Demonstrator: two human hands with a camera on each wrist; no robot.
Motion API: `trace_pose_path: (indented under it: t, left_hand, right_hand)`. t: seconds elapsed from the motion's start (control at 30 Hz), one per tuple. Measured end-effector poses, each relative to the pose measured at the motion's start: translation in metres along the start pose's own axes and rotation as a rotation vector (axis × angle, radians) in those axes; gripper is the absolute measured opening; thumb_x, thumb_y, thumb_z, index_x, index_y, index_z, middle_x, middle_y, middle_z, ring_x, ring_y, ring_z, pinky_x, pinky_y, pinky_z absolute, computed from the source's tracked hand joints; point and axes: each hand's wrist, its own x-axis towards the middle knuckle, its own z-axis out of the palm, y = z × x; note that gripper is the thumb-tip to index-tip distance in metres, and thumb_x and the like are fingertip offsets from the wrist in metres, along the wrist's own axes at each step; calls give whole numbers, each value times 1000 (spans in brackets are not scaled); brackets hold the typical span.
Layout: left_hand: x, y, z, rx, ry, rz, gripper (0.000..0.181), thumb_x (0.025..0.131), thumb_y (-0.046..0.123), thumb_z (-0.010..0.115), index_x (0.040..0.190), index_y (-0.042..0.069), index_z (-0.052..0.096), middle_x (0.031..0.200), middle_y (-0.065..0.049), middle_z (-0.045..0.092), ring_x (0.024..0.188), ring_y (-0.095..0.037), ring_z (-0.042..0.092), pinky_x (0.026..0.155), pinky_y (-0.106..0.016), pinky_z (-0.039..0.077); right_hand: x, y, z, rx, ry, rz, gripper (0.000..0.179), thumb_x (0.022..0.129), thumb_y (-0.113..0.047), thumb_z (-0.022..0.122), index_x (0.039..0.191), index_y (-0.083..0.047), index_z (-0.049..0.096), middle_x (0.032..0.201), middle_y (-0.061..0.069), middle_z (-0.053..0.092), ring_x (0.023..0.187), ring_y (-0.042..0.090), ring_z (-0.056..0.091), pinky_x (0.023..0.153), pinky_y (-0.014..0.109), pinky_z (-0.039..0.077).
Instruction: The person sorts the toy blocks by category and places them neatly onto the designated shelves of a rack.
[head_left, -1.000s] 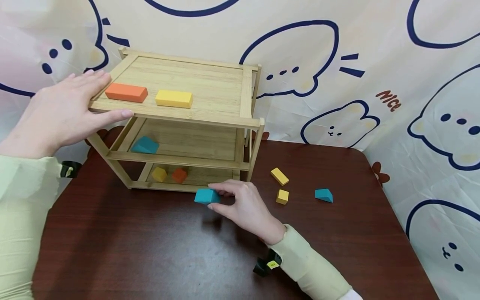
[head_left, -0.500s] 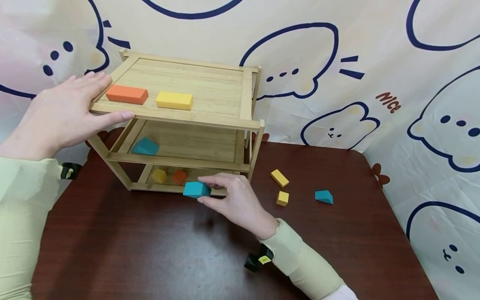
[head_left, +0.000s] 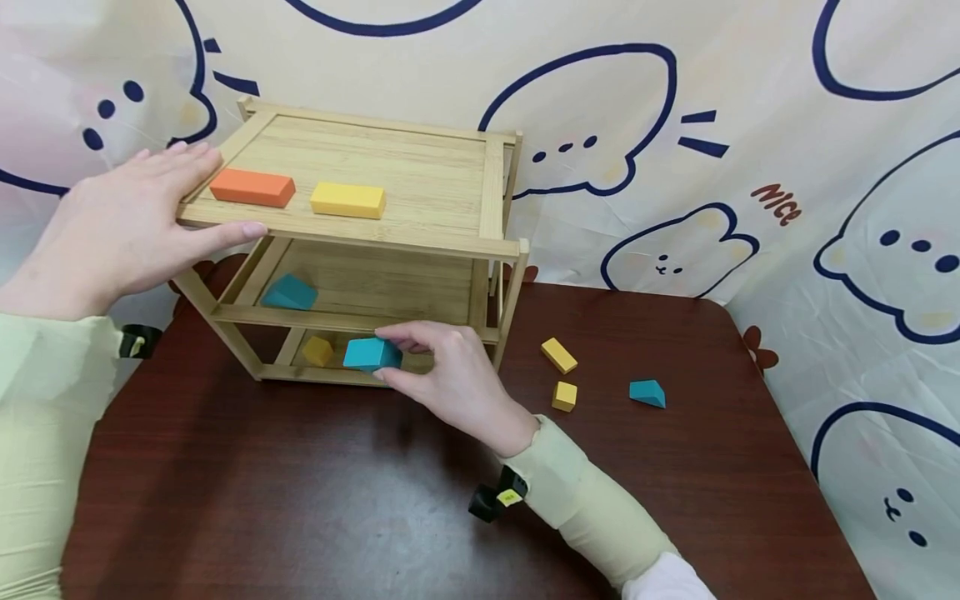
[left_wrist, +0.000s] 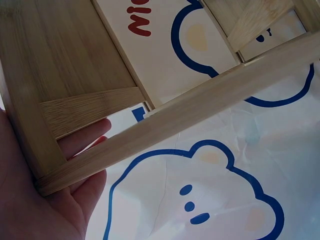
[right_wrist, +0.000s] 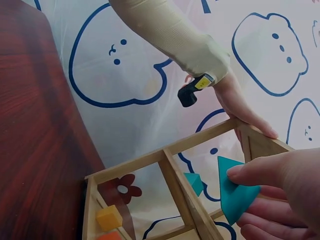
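Note:
My left hand (head_left: pixel 142 217) rests, fingers straight, on the left end of a three-tier wooden shelf (head_left: pixel 420 167). Between thumb and fingers my right hand (head_left: pixel 465 383) pinches a blue block (head_left: pixel 367 354) with slanted sides, held at the shelf's front by the lower tier. On the top board lie an orange block (head_left: pixel 252 187) and a yellow block (head_left: pixel 348 200). The middle tier carries another blue block (head_left: pixel 289 292) at its left. Down on the bottom tier sits a yellow cube-like block (head_left: pixel 318 351); an orange block (right_wrist: pixel 109 236) beside it shows only in the right wrist view.
Right of the shelf, a long yellow block (head_left: pixel 559 355), a small yellow cube (head_left: pixel 565 397) and a blue slanted block (head_left: pixel 647 393) lie on the dark brown table (head_left: pixel 300 483). A cloth with cartoon drawings (head_left: pixel 750 108) hangs behind and to the right.
My right hand has moved left and up toward the shelf with the blue block, which now covers the orange block on the bottom tier. My left hand stays put.

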Motion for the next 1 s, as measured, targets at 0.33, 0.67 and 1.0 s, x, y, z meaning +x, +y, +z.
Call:
trace_pose_path:
  t: [0.33, 0.67, 1.0]
  left_hand:
    - [-1, 3, -1, 5, -5, -9, 96, 92, 65, 60, 163, 14, 22, 163, -21, 21, 140, -61, 23, 103, -76, 23]
    - [-1, 2, 1, 5, -1, -10, 96, 91, 66, 60, 164, 16, 22, 164, -20, 20, 140, -61, 24, 102, -76, 24]
    - [0, 0, 2, 4, 2, -8, 96, 91, 66, 60, 164, 17, 21, 164, -18, 20, 140, -61, 23, 103, -76, 24]
  right_hand:
    - [15, 1, 5, 3, 33, -13, 36, 83, -12, 87, 115, -4, 74, 104, 3, 75, 90, 11, 70, 85, 19, 53]
    - [27, 2, 7, 6, 14, 0, 34, 85, -11, 85, 116, -4, 74, 109, 4, 75, 94, 9, 71, 86, 17, 52]
    - [38, 4, 10, 6, 30, -20, 32, 85, -10, 84, 115, -2, 74, 107, 5, 75, 93, 11, 71, 84, 18, 53]
